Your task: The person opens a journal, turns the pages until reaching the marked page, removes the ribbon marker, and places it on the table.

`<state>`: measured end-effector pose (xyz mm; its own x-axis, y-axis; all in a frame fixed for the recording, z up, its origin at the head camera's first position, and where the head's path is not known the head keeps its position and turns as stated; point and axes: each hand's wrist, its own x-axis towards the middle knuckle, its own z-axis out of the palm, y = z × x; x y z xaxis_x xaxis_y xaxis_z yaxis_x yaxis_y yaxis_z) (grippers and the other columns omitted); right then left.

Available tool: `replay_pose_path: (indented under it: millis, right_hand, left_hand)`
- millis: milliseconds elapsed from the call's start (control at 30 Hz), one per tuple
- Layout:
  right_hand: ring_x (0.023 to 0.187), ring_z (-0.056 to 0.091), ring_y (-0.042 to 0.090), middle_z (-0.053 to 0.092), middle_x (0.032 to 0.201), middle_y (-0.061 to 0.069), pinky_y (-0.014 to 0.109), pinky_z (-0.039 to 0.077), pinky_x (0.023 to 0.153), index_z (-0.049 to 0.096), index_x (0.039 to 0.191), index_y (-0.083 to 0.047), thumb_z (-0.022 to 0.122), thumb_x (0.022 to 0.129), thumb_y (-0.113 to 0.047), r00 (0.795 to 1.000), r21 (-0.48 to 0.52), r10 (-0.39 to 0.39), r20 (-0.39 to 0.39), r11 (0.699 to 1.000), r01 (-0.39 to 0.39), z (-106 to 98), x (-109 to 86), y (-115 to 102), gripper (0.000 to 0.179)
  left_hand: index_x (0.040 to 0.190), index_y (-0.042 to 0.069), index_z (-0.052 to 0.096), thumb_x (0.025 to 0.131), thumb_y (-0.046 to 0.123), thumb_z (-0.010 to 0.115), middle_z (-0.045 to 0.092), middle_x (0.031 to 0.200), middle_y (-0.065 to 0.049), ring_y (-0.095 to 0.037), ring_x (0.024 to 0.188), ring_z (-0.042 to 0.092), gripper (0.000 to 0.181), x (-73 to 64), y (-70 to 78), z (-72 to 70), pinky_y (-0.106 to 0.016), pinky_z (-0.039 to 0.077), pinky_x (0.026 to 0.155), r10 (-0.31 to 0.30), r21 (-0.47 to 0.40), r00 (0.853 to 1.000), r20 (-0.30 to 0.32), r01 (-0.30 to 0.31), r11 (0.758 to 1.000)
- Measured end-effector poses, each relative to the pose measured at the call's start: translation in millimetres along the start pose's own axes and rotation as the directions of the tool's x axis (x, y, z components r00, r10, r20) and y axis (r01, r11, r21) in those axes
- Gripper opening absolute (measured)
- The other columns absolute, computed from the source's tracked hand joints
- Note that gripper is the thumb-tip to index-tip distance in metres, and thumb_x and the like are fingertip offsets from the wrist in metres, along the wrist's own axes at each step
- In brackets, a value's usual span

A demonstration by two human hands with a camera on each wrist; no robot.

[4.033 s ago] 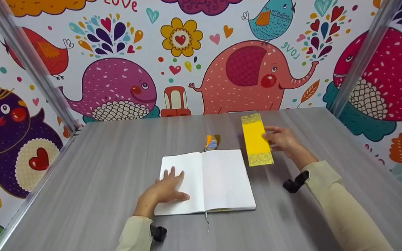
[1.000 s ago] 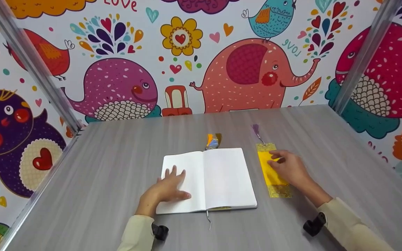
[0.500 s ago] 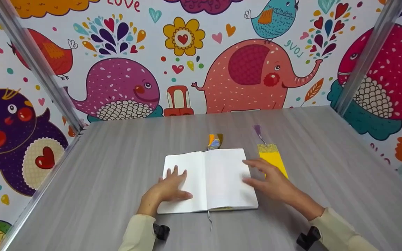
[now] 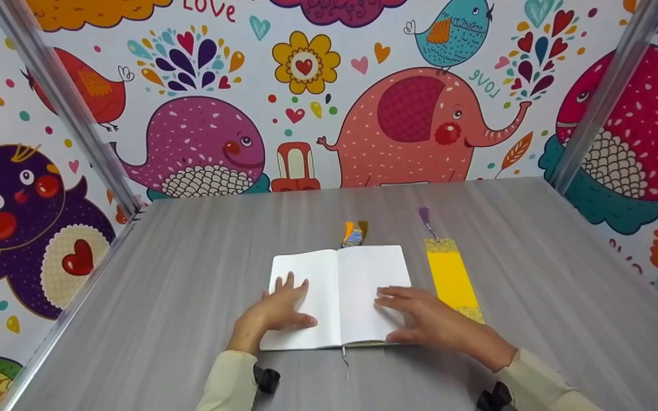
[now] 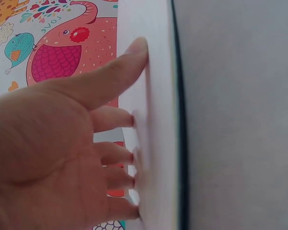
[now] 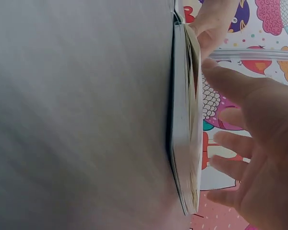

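An open notebook point(image 4: 363, 274) with blank white pages lies on the table. My left hand point(image 4: 275, 308) rests on its left page, fingers spread and tips touching the paper in the left wrist view. Over the lower right page is my right hand point(image 4: 426, 319), thumb and fingers apart and holding nothing. In the right wrist view its fingertips point(image 6: 221, 165) come close to the page; contact cannot be made out. A yellow bookmark point(image 4: 452, 279) with a purple tassel point(image 4: 424, 216) lies flat right of the notebook, its lower end partly behind my right forearm.
Orange, olive and blue tassel-like pieces point(image 4: 353, 234) stick out above the notebook's top edge. A thin ribbon marker point(image 4: 346, 363) hangs from its bottom. Behind the grey table point(image 4: 203, 257) stands a wall point(image 4: 357, 34) printed with cartoon animals, with metal posts at both sides.
My right hand has laid the yellow bookmark on the table, let go of it and moved left over the right page. My left hand stays on the left page.
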<state>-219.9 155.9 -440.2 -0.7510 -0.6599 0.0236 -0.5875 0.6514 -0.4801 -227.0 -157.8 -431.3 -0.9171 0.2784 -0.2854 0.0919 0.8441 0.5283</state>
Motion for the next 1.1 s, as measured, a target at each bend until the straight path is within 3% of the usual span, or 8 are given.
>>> replay_pose_path:
  millis: [300,567,733,933,1100]
  right_hand:
    - [0.141,0.048,0.032,0.053,0.151,0.006,0.057,0.038,0.113,0.063,0.137,-0.016,0.082,0.082,-0.037,0.996,-0.076,-0.039,0.081,0.996,0.045,-1.2,0.8,-4.9,0.061]
    - [0.141,0.048,0.036,0.055,0.149,0.012,0.056,0.04,0.111,0.065,0.133,-0.01,0.079,0.086,-0.026,0.99,-0.016,-0.041,0.136,0.999,0.044,-7.2,2.9,-7.0,0.052]
    - [0.142,0.046,0.037,0.053,0.149,0.014,0.057,0.038,0.113,0.064,0.134,-0.008,0.073,0.092,-0.021,0.987,-0.019,-0.049,0.15,0.998,0.053,-7.5,2.8,-6.6,0.045]
    - [0.141,0.047,0.037,0.053,0.149,0.014,0.056,0.037,0.114,0.063,0.135,-0.007,0.066,0.093,-0.005,0.984,-0.063,-0.075,0.159,0.994,0.086,-8.8,2.7,-6.4,0.043]
    - [0.139,0.049,0.038,0.057,0.147,0.015,0.055,0.041,0.111,0.062,0.136,-0.006,0.068,0.091,-0.002,0.993,-0.004,-0.036,0.109,0.999,0.036,-14.9,2.2,-1.2,0.046]
  left_hand:
    - [0.155,0.0,0.033,0.088,0.029,0.077,0.009,0.164,-0.033,-0.053,0.152,0.004,0.085,0.8,0.4,-0.1,-0.071,0.007,0.119,0.001,0.007,1.0,-0.001,-0.001,1.0]
    - [0.154,-0.001,0.033,0.088,0.031,0.076,0.011,0.163,-0.034,-0.054,0.152,0.006,0.085,2.1,0.7,0.1,-0.071,0.009,0.119,0.014,0.028,1.0,0.004,-0.014,1.0]
    - [0.154,-0.001,0.034,0.088,0.031,0.076,0.012,0.163,-0.035,-0.054,0.151,0.007,0.085,2.2,-0.5,0.1,-0.072,0.009,0.119,0.021,0.035,1.0,0.002,-0.021,0.999]
    - [0.154,-0.001,0.033,0.088,0.032,0.076,0.01,0.163,-0.035,-0.055,0.151,0.006,0.086,1.8,-2.6,0.4,-0.072,0.009,0.118,0.017,0.035,1.0,-0.001,-0.017,0.999]
    - [0.154,-0.001,0.033,0.088,0.033,0.075,0.011,0.163,-0.035,-0.055,0.151,0.007,0.086,2.0,-2.6,0.9,-0.073,0.009,0.118,0.019,0.041,1.0,0.0,-0.019,0.999]
